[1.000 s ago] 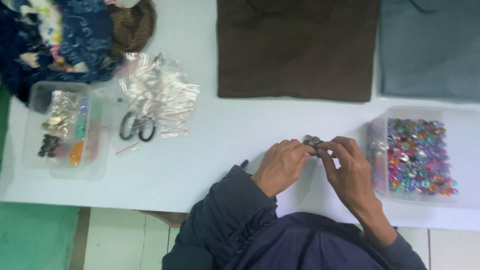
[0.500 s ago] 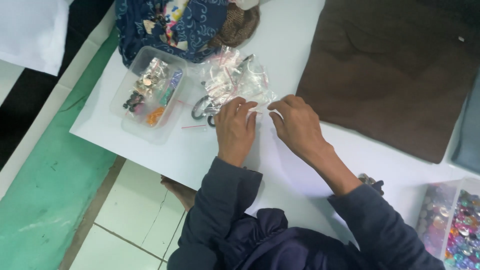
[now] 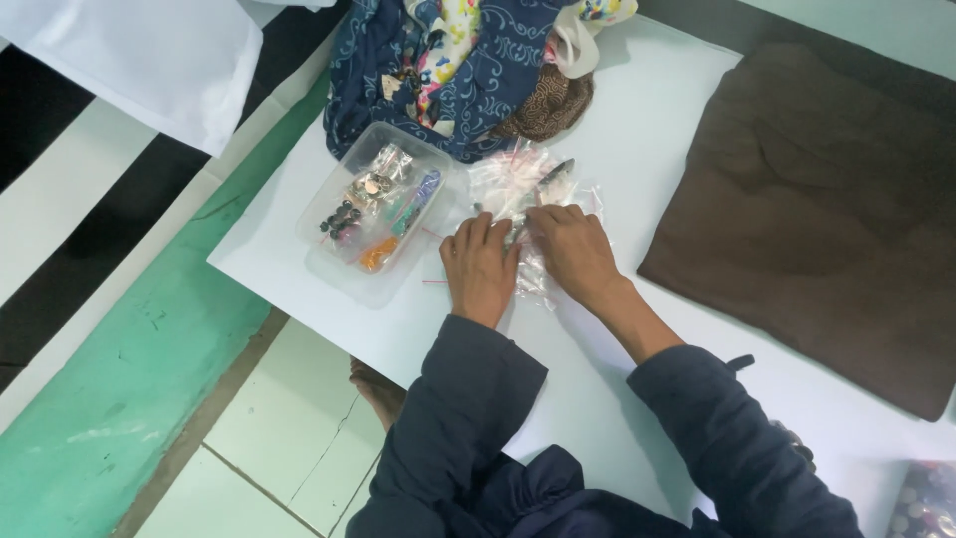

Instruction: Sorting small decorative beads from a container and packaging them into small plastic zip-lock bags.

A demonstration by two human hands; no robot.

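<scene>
Plastic bags (image 3: 533, 199), small, clear and crumpled, lie in a pile on the white table (image 3: 637, 130), just beside a clear tray of beads (image 3: 373, 214). Left hand (image 3: 480, 267) rests flat on the pile's near edge, fingers together and extended. Right hand (image 3: 576, 249) presses the bags, fingers slightly spread. No bag is lifted or opened. Scissors (image 3: 543, 184) lie partly buried in the pile.

Crinkled clear plastic bags (image 3: 523, 189) lie heaped on the white worktop (image 3: 637, 139), just beside a clear rectangular plastic box (image 3: 373, 214) of small colourful bits.
</scene>
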